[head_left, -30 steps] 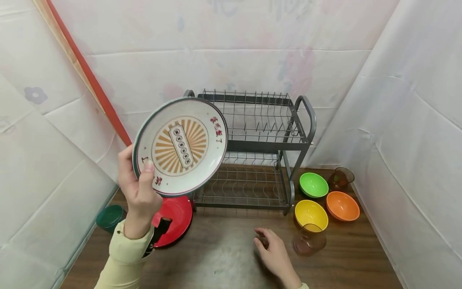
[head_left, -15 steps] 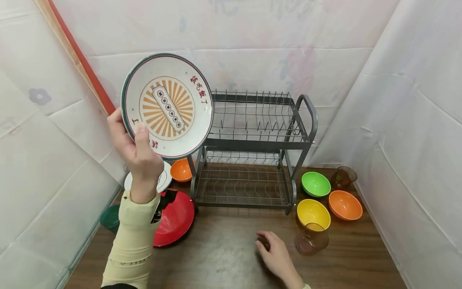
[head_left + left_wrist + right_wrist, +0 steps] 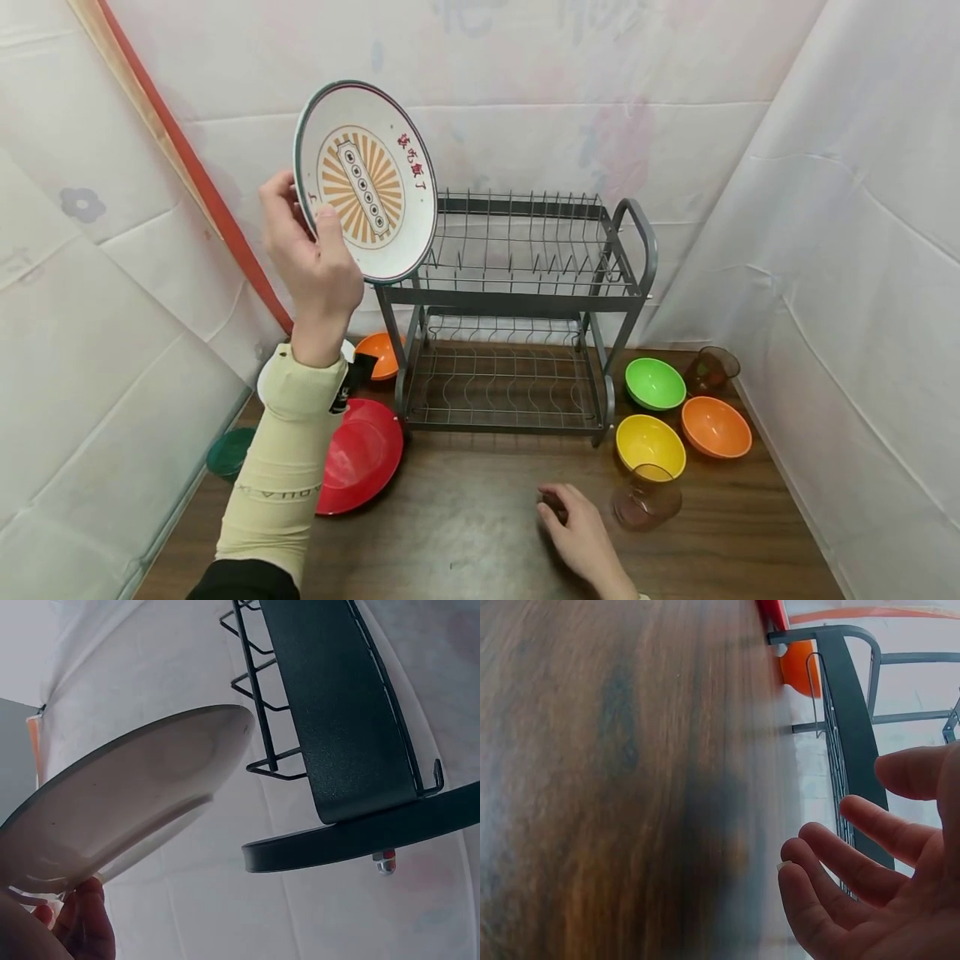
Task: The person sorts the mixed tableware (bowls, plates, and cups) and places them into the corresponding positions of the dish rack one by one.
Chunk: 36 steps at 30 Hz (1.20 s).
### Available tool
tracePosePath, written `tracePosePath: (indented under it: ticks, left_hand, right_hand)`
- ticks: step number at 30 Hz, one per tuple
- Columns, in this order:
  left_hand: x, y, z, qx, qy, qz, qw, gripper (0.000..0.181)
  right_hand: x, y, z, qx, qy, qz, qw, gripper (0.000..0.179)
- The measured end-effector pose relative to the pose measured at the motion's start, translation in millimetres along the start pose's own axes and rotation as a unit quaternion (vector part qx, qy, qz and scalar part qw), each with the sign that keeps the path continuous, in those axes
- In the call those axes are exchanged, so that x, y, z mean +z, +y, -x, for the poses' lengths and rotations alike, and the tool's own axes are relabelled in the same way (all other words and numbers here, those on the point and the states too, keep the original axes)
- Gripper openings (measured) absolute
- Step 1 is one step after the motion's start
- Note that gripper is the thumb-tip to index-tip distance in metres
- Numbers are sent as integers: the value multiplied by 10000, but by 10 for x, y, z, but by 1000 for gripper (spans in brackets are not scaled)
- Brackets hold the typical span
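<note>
My left hand grips a white plate by its lower left rim, thumb on the face and fingers behind. The plate has a dark green edge, a tan sunburst and red characters, and is held up tilted in front of the upper left end of the dish rack. In the left wrist view the plate's underside appears beside the rack's end, apart from it. My right hand is low over the table with loosely bent fingers, holding nothing; the right wrist view shows its fingers relaxed.
Green, yellow and orange bowls stand right of the rack with two brown glasses. At left are a red plate, a green cup, another orange bowl and a partly hidden white dish.
My left hand has raised the plate from in front of the rack's left side, then shifted it slightly right and turned it more edge-on. The right hand has barely moved.
</note>
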State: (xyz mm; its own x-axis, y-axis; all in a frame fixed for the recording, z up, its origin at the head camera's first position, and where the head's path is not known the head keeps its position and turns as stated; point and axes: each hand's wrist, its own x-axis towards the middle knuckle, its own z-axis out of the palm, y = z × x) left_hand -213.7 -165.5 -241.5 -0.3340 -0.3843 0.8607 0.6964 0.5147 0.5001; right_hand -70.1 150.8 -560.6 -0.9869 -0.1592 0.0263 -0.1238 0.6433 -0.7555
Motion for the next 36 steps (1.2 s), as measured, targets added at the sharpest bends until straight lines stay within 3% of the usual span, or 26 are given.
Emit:
tracePosePath:
  ticks: [8,17,29,36]
  left_hand:
    - [205,-92,-84,-179,-186,-736,9970,34]
    - [450,-218,-97,-646,-873,-1063,9884,31]
    - [507,-299,-41,-1007,-1298,-1726,9712,33]
    - [575,-284,-31,-878,-1596,-2062,9614,44]
  right_hand:
    - [-9,35,10,92,-86,76,9999,22]
    - [-51,41,57,256,-142,45,9996,22]
    - [-103,44,39,107,206,103,9997,20]
    - [-97,15,16,51,101,34,9999,19]
